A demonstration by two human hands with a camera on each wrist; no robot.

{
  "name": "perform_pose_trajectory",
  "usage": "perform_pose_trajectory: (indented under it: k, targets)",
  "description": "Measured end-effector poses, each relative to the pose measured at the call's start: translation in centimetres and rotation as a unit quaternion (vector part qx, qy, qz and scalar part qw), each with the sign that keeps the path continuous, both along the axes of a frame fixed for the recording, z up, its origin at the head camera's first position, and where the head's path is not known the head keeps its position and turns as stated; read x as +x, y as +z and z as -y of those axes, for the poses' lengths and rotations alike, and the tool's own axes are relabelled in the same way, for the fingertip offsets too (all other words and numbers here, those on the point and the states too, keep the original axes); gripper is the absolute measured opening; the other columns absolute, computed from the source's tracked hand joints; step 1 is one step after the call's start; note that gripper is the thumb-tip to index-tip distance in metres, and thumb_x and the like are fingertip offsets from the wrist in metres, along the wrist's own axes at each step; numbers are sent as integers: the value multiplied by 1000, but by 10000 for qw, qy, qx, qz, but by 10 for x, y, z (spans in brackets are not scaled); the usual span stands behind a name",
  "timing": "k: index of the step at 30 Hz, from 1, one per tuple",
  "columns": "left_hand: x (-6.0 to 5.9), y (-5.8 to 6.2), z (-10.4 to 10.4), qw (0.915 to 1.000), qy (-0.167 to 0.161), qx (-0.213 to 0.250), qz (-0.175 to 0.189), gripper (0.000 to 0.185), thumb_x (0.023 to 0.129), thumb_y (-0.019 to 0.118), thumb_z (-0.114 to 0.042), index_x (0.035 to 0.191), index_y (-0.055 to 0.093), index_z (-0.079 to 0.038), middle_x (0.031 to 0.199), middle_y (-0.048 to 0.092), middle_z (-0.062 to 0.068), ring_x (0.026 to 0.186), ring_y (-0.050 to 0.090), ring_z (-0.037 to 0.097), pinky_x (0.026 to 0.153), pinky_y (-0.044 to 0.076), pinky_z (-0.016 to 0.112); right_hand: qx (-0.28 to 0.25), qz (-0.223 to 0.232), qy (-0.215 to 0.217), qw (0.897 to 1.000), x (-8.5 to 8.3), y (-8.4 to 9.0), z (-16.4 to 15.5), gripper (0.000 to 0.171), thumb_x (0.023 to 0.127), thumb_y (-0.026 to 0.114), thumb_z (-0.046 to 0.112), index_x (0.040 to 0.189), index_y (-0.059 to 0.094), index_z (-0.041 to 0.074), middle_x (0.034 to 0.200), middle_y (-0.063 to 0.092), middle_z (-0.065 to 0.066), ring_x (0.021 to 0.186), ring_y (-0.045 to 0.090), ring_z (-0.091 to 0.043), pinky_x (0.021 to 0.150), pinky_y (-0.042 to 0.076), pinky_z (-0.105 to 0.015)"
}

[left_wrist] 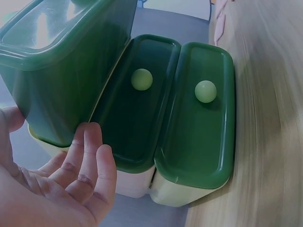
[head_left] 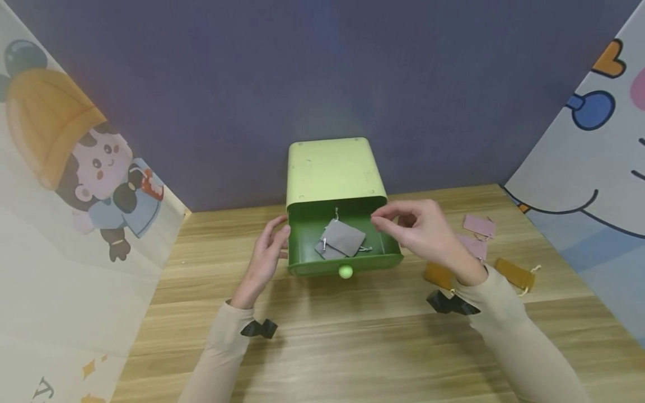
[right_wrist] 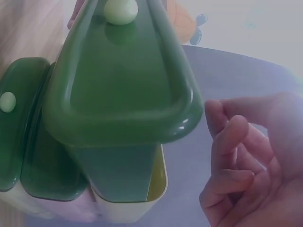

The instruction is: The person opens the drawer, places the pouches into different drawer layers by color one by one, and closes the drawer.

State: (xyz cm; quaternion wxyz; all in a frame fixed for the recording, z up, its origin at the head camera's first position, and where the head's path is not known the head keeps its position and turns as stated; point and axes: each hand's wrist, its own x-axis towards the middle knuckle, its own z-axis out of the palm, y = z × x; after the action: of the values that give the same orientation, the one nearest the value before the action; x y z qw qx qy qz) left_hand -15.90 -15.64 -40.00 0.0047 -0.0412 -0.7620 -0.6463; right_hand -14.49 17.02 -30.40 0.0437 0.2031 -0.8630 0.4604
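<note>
A green drawer cabinet point(head_left: 332, 170) stands at the back of the wooden table. Its top drawer point(head_left: 347, 263) is pulled out, with a pale green knob point(head_left: 345, 272) on the front. Grey drawstring pouches point(head_left: 342, 238) lie inside. My left hand point(head_left: 279, 232) rests with fairly straight fingers against the drawer's left side, and the left wrist view shows the hand point(left_wrist: 90, 165) beside the drawer wall point(left_wrist: 61, 71). My right hand point(head_left: 388, 218) hovers over the drawer's right rim, fingers loosely curled and holding nothing. In the right wrist view that hand point(right_wrist: 232, 142) is next to the drawer front point(right_wrist: 123, 80).
Two pink pouches point(head_left: 478, 225) and two brown pouches point(head_left: 514, 273) lie on the table right of the cabinet, partly behind my right wrist. Two lower drawers point(left_wrist: 137, 118) point(left_wrist: 199, 127) are shut. Printed panels stand at both sides, a purple wall behind.
</note>
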Motion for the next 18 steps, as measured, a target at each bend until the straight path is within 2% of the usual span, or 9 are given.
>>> perform_pose_trajectory:
  k: [5, 11, 15, 18]
  targets:
    - [0, 0, 0, 10000, 12, 11, 13, 53, 113, 49, -35, 161, 43, -14, 131, 66, 26, 97, 63, 17, 90, 58, 41, -84, -79, 47, 9999, 6, -1, -1, 14, 100, 76, 21, 107, 82, 9, 86, 79, -11, 52, 54, -13, 44, 40, -25]
    - [1, 1, 0, 10000, 7, 11, 27, 53, 113, 49, -35, 161, 43, -13, 131, 67, 26, 96, 64, 16, 87, 59, 37, -210, -290, 76, 9993, 19, -5, 2, 6, 99, 77, 19, 102, 83, 19, 76, 73, -8, 52, 48, -11, 45, 37, -25]
    - [1, 1, 0, 10000, -1, 47, 9, 52, 113, 49, -34, 161, 43, -12, 129, 68, 27, 94, 65, 16, 87, 59, 38, -181, -651, 190, 9975, 26, -9, 5, 7, 97, 79, 15, 101, 83, 19, 68, 70, -3, 50, 46, -7, 44, 36, -23]
    - [0, 0, 0, 10000, 4, 63, -12, 52, 113, 49, -33, 161, 43, -12, 128, 68, 27, 93, 65, 16, 87, 59, 39, -344, -973, 441, 9937, 30, -13, 7, 11, 95, 79, 6, 100, 83, 15, 72, 74, -1, 49, 44, -4, 42, 34, -22]
